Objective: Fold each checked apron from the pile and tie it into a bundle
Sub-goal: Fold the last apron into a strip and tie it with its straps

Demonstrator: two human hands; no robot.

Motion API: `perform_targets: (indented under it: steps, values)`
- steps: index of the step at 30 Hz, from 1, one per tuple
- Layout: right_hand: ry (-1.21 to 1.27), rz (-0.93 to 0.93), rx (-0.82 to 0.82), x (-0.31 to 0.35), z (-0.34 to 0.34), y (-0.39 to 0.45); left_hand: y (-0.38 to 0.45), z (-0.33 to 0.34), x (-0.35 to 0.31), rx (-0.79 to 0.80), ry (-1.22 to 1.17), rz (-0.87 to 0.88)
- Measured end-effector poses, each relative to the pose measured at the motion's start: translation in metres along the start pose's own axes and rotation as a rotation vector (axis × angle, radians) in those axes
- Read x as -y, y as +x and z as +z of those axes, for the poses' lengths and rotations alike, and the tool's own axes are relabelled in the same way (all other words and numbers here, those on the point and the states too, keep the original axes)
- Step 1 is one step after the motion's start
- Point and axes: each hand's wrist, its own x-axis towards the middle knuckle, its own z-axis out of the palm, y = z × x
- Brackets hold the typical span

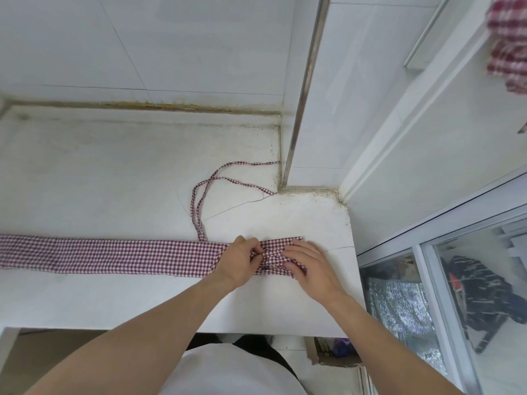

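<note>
Apron (114,253) is soft and floppy; left hand (238,262) pinches its bunched end, right hand (309,262) presses flat. Grab there.

Your open room: bare counter (114,166) behind apron strip (99,253). Looped ties (199,201) cross it. Wall corner (288,166) blocks right rear.

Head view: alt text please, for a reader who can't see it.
Two bare hands work the right end of a red-checked apron folded into a long strip on a white counter: the left hand pinches the cloth, the right hand presses it flat. Its ties trail toward the wall.
</note>
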Motion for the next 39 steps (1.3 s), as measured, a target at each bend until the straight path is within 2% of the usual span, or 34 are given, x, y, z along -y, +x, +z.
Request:
perform_targets:
  steps: [8,12,20,24,29,31,35,39]
  values:
    - [0.062,0.145,0.002,0.002,-0.005,0.000,-0.004,0.016,0.002,-0.160,0.167,0.121]
    - [-0.041,0.065,0.126,-0.003,-0.012,0.000,-0.003,0.016,-0.002,-0.136,0.216,0.102]
    - [-0.099,0.062,0.060,-0.011,-0.024,0.023,0.000,0.006,-0.006,-0.016,0.166,0.045]
    - [-0.108,0.245,0.132,-0.004,-0.028,0.027,0.001,0.005,-0.005,-0.017,0.205,0.070]
    - [-0.140,0.442,0.193,0.014,-0.021,0.032,-0.002,0.009,-0.013,-0.066,0.574,0.158]
    - [-0.178,0.501,0.205,0.020,-0.019,0.034,0.001,0.014,-0.017,-0.097,0.633,0.190]
    - [-0.235,0.638,0.204,0.035,-0.017,0.043,0.001,0.012,-0.042,0.011,0.723,0.135]
    - [-0.163,0.797,0.098,0.044,-0.009,0.045,0.003,0.020,-0.046,-0.008,0.728,0.023]
